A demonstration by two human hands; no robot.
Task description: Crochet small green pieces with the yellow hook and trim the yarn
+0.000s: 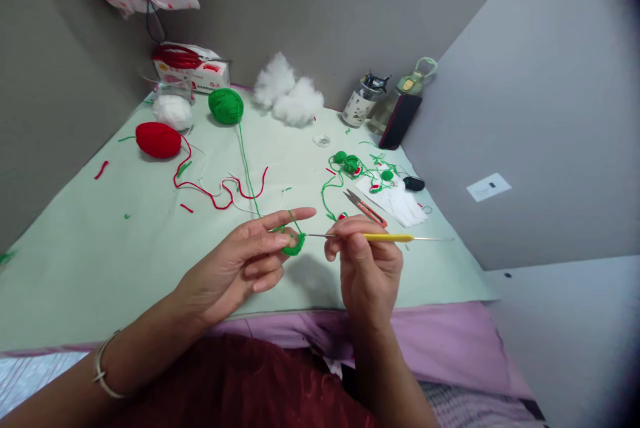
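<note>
Head camera: left hand (227, 265) pinches the green crochet piece (295, 247); right hand (373, 265) grips the yellow-handled hook (385, 237) crosswise, tip leftward, right at the piece's edge!

One View, Worn on the Head

The camera looks forward and down from above and behind the left hand (245, 258) and right hand (373, 265), near enough that both forearms (155, 318) run in from the frame's lower edge. Beyond the hands it takes in the tabletop (165, 235) and grey wall (310, 8); nearer than them, dark red clothing (250, 385).
</note>
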